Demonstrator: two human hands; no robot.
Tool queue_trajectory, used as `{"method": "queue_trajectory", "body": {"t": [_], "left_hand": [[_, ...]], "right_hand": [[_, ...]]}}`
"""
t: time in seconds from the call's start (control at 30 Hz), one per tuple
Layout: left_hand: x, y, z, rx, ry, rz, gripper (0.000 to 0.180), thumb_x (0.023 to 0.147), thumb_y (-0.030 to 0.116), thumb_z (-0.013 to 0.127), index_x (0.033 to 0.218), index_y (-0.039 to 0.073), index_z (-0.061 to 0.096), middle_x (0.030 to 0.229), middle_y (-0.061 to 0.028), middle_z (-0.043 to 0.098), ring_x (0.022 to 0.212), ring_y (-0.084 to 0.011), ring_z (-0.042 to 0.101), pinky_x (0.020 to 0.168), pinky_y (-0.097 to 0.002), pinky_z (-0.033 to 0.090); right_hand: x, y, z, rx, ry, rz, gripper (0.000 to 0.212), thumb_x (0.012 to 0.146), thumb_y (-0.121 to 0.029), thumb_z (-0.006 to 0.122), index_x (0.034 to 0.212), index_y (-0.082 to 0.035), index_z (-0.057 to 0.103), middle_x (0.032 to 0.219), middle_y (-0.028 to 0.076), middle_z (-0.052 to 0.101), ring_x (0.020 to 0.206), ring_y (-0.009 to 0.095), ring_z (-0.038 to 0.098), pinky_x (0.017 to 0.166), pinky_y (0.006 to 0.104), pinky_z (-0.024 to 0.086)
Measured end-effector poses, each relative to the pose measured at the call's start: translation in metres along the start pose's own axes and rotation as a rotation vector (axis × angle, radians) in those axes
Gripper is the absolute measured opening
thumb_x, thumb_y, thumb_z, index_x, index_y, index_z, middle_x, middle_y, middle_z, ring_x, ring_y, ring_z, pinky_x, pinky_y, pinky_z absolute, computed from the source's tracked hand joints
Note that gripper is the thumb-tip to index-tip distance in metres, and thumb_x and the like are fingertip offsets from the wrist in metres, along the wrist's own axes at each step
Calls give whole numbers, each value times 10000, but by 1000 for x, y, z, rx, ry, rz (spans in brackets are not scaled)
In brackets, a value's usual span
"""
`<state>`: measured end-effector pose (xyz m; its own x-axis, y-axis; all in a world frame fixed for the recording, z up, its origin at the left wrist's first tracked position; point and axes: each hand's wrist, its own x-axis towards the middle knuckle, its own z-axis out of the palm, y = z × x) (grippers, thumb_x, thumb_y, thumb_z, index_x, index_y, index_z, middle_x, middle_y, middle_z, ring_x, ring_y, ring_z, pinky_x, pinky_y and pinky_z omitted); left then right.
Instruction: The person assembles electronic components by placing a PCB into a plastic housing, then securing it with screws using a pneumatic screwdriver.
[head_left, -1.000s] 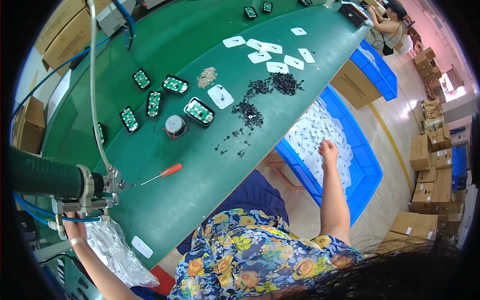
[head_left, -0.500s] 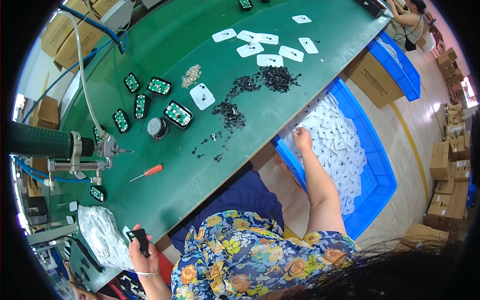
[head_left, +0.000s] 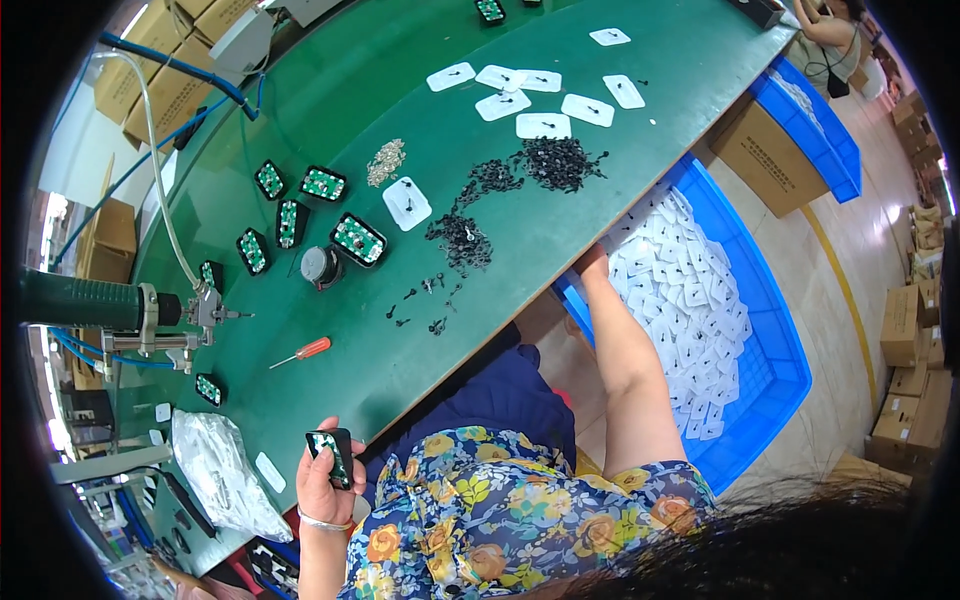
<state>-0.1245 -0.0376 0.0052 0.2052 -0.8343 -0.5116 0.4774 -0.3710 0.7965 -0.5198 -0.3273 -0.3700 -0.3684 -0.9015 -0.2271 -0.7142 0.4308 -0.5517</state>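
The person's left hand (head_left: pixel 322 497) has its grip clamped on a small black rectangular housing with a green circuit board (head_left: pixel 343 462), held at the table's (head_left: pixel 400 360) near edge. Farther along that edge, the right hand (head_left: pixel 593 263) is beside a blue plastic bin (head_left: pixel 768 372) of white rectangular plates (head_left: pixel 690 310); its fingers are hidden from me, so I can't tell whether its grip is apart or together. An orange-handled screwdriver (head_left: pixel 314 348) lies on the table, well in from the near edge.
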Motion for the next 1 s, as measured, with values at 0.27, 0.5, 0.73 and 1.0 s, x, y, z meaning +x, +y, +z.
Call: {"method": "queue_trajectory", "body": {"t": [0.27, 0.5, 0.73, 1.0], "left_hand": [[-7, -10, -13, -291, -104, -100, 483, 849, 389, 431, 1229, 99, 369, 942, -200, 556, 644, -273, 556, 498, -346, 451], [42, -14, 7, -541, -453, -422, 439, 868, 254, 446, 1266, 105, 335, 1116, -158, 490, 911, -293, 540, 747, -391, 462], [27, -15, -11, -437, -333, -178, 407, 855, 171, 507, 1213, 34, 369, 1103, -113, 511, 955, -247, 552, 813, -371, 480], [-4, 17, -55, 237, 143, 444, 544, 766, 60, 617, 1230, -7, 340, 1043, -128, 541, 906, -180, 563, 761, -282, 472]], "right_hand": [[-87, -60, -95, 1105, -163, 214, 210, 771, -141, 564, 881, 35, 527, 690, 50, 526, 592, 132, 541, 536, 267, 495], [-227, -115, -186, 1350, -281, 150, 204, 786, -52, 469, 983, 1, 459, 768, 80, 549, 619, 165, 573, 565, 314, 518], [-330, -222, -135, 1529, -1108, 279, 255, 838, -97, 457, 1074, -1, 458, 978, 152, 561, 875, 312, 577, 775, 450, 483], [-382, -313, -92, 1420, -1471, 303, 476, 902, -414, 327, 1200, -44, 358, 1169, 105, 459, 1091, 233, 459, 909, 370, 387]]}}
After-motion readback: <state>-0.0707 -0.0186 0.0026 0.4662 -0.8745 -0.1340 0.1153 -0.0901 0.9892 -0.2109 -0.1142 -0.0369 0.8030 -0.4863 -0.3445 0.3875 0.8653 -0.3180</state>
